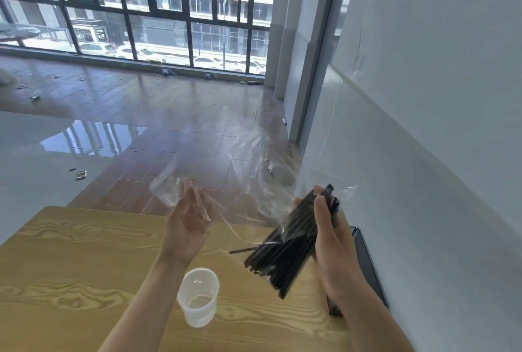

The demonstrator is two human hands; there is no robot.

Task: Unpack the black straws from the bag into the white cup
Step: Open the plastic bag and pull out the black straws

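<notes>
Head view, single frame.

Table [84,267]: light wood-grain top, occupying the near left and centre of the scene.

White cup [198,296]: translucent white, upright and empty, stood on the table near the front, between the two forearms.

Black straws [291,241]: a thick bundle held tilted above the right part of the table, upper ends far and right, lower ends near and left, hanging above and to the right of the cup. One straw is seen sticking out sideways to the left.

Bag [248,182]: clear plastic, crumpled, stretched between the two hands; its right part is still wrapped about the upper half of the bundle.

Right hand [334,238]: fingers clenched around the straws, thumb laid along the bundle.

Left hand [187,221]: raised above the table's far edge, fingers pinched on the loose left end of the bag.

Black flat object [367,261]: stood at the table's right edge by the white wall, partly hidden behind the right hand.
</notes>
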